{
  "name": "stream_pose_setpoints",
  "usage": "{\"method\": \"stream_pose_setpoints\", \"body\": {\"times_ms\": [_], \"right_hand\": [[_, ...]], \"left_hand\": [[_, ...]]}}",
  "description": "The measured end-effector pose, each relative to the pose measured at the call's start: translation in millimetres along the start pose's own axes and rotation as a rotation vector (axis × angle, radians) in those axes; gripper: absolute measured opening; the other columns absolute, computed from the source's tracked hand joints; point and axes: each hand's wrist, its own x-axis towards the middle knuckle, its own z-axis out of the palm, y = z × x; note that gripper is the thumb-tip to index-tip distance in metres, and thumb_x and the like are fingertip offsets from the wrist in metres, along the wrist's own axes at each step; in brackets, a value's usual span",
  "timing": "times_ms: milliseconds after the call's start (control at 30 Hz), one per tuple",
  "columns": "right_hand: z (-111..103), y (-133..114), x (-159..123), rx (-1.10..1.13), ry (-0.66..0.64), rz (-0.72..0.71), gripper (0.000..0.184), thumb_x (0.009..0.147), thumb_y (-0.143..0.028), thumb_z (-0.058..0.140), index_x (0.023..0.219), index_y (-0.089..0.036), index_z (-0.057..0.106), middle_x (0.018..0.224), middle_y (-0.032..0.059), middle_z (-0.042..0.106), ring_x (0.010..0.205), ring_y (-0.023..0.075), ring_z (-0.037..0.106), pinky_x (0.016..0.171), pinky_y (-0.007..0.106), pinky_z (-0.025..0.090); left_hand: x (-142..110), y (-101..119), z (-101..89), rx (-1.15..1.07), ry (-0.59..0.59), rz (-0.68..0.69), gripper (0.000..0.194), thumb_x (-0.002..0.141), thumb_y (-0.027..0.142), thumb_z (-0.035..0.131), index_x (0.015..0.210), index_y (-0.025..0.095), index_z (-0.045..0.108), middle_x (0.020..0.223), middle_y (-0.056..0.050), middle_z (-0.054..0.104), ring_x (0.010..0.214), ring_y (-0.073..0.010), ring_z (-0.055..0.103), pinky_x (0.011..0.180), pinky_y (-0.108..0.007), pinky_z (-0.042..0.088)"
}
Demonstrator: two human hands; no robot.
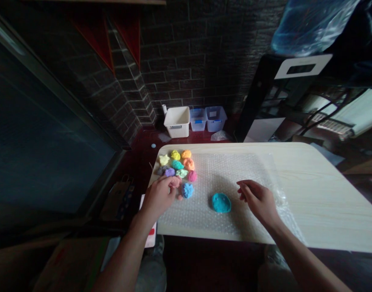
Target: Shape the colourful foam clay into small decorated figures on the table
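Apparently clamps left hand [160,195] on salmon-pink clay [175,182]; can't tell right hand [259,198] grip; has teal clay disc [221,203] between, perhaps for access.

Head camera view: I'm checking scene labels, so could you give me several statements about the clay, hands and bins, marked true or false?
1. The left hand touches a dusty-pink clay lump. True.
2. The oval teal clay piece lies on bubble wrap. True.
3. The right hand presses on the oval teal clay piece. False: the right hand is apart from it, to its right.
4. The sky-blue clay lump is farther from the person than the bright-yellow clay lump. False: the sky-blue clay lump is nearer.
5. Beyond the table, the white basket stands left of two bluish plastic bins. True.
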Motion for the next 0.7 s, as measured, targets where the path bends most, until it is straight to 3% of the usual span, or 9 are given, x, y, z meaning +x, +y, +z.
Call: {"method": "stream_pose_setpoints", "body": {"times_ms": [133, 233, 367, 533, 700], "right_hand": [[-0.6, 0.8, -0.1, -0.008, -0.014, -0.006, 0.04, 0.094, -0.052, 0.06, 0.097, -0.015, 0.075, 0.072, 0.0084, 0.074, 0.057, 0.0192, 0.067, 0.053, 0.03, 0.052], [-1.7, 1.4, -0.3, -0.006, -0.02, -0.006, 0.041, 0.094, -0.053, 0.06, 0.097, -0.015, 0.076, 0.074, 0.0088, 0.075, 0.057, 0.019, 0.067, 0.053, 0.029, 0.052], [-3.2, -0.9, -1.8, 0.001, -0.007, -0.017, 0.042, 0.093, -0.054, 0.061, 0.096, -0.015, 0.076, 0.072, 0.0087, 0.074, 0.056, 0.0191, 0.067, 0.051, 0.029, 0.05], [-5.4, -9.1, -7.4, 0.0, -0.003, -0.024, 0.036, 0.094, -0.047, 0.06, 0.095, -0.015, 0.075, 0.071, 0.0077, 0.073, 0.056, 0.0185, 0.067, 0.053, 0.029, 0.051], [-18.1, -7.0, -18.3, -0.034, 0.0, -0.02, 0.032, 0.094, -0.042, 0.058, 0.098, -0.015, 0.074, 0.073, 0.0072, 0.074, 0.058, 0.0186, 0.069, 0.052, 0.028, 0.05]], "left_hand": [[-7.8, 1.4, 8.7, 0.045, -0.19, 0.009, 0.011, 0.077, 0.014, 0.073, 0.078, 0.024, 0.068, 0.087, -0.004, 0.074, 0.079, -0.0218, 0.07, 0.071, -0.03, 0.049], [-8.6, -2.4, 19.9, 0.076, -0.256, -0.036, 0.017, 0.072, 0.013, 0.079, 0.069, 0.022, 0.064, 0.078, -0.002, 0.07, 0.073, -0.0198, 0.067, 0.068, -0.028, 0.045], [-7.0, -8.7, 25.3, 0.053, -0.247, -0.058, 0.013, 0.077, 0.012, 0.077, 0.074, 0.021, 0.068, 0.082, -0.004, 0.073, 0.076, -0.0204, 0.069, 0.071, -0.029, 0.046], [-10.0, -16.6, 13.2, -0.043, -0.167, -0.046, 0.008, 0.082, 0.015, 0.071, 0.083, 0.023, 0.071, 0.087, -0.006, 0.077, 0.078, -0.0229, 0.072, 0.072, -0.032, 0.052], [-15.2, 8.8, 9.8, -0.362, -0.05, -0.074, 0.009, 0.084, 0.023, 0.071, 0.093, 0.023, 0.073, 0.093, -0.005, 0.078, 0.084, -0.0228, 0.074, 0.079, -0.034, 0.057]]}}
